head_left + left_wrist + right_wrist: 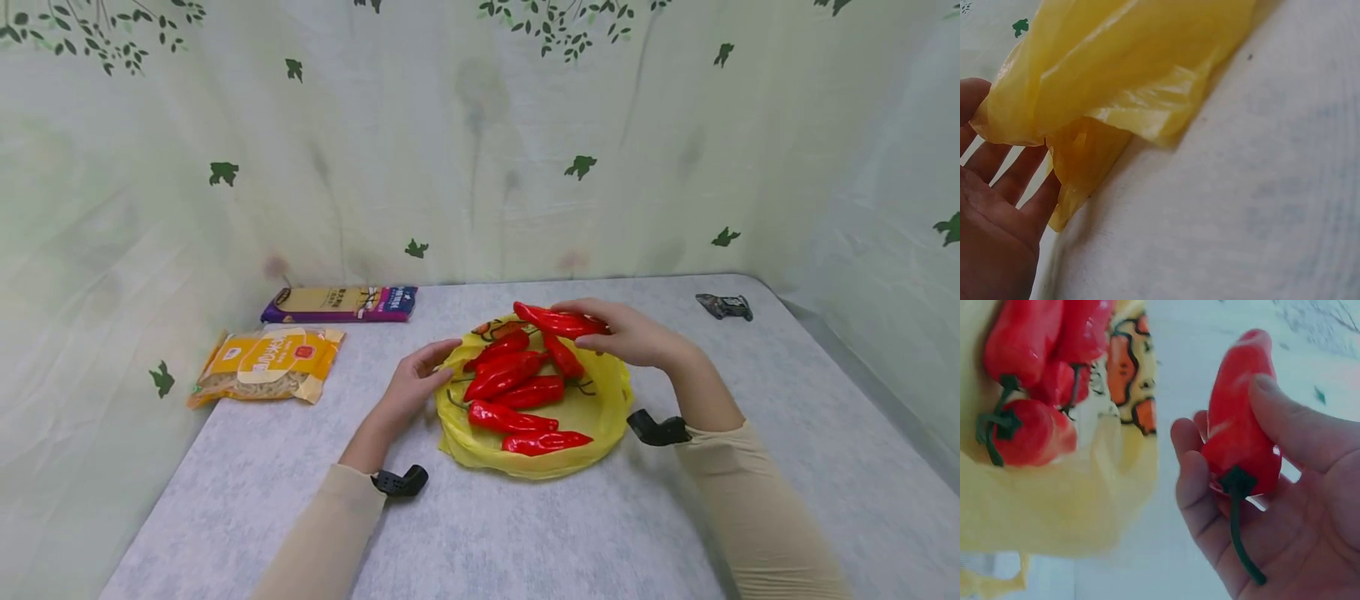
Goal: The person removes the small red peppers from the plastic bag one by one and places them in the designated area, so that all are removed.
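Observation:
A yellow plastic bag (525, 467) lies spread like a shallow bowl in the middle of the table, with several red peppers (506, 375) inside. Above its far right rim, my right hand (626, 333) holds one red pepper (1244, 419) between thumb and fingers. That pepper's green stem points toward the palm in the right wrist view. At the bag's left rim is my left hand (412, 379). The left wrist view shows its thumb on the near side of the yellow plastic (1116, 69) and its fingers behind, pinching the edge. Part of those fingers is hidden by the bag.
An orange packet (266, 364) lies at the table's left edge. Behind it is a long purple and tan packet (337, 305). A small black wrapper (723, 307) sits at the back right. A pale leaf-printed curtain (480, 150) hangs behind the table (525, 542).

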The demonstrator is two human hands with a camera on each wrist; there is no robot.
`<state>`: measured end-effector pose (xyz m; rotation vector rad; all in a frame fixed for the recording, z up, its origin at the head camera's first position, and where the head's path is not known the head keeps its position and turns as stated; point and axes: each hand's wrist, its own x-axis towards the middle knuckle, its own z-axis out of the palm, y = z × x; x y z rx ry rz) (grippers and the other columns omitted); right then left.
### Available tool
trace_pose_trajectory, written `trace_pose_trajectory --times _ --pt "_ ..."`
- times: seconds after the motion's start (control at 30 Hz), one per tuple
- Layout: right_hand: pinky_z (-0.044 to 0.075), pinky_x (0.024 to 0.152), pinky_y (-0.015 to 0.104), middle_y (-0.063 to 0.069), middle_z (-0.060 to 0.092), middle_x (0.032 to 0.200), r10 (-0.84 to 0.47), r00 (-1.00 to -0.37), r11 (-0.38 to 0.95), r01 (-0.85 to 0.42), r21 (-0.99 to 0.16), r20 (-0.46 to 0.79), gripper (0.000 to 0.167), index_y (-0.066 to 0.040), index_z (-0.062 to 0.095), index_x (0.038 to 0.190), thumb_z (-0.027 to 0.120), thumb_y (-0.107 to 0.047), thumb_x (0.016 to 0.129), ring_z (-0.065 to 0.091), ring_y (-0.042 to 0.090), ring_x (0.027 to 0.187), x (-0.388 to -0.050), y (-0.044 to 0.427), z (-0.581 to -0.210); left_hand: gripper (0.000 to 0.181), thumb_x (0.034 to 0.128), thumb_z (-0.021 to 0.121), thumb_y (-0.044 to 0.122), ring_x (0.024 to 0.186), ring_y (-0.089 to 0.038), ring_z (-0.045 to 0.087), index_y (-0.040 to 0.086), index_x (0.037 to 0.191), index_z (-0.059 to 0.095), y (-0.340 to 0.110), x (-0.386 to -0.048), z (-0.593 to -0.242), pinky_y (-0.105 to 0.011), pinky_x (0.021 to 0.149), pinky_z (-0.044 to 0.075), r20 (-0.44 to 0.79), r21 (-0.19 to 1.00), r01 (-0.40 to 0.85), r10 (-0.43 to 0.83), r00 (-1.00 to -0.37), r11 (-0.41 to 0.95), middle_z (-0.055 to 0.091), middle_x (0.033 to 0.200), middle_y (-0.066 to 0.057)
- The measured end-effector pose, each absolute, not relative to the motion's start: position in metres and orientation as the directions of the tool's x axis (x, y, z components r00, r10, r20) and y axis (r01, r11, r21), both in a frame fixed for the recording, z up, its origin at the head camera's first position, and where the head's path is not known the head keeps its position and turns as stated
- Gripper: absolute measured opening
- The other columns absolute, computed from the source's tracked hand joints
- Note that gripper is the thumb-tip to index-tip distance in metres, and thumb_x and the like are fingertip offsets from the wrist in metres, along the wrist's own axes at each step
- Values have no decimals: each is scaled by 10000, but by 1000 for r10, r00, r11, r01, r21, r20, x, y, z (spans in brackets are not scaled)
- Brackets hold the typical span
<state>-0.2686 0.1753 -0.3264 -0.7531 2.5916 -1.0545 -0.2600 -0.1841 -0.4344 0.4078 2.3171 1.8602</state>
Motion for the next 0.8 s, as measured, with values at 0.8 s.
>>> trace_pose_trajectory --times 0.8 --pt "595 905 423 143 439 1486 6 -1000 556 -19 -831 26 575 -194 396 1511 621 -254 985 514 344 1196 -292 226 -351 433 976 637 239 1413 -235 460 230 1403 568 -183 -260 -439 -499 1194 349 70 972 129 280 -957 197 532 1493 -15"
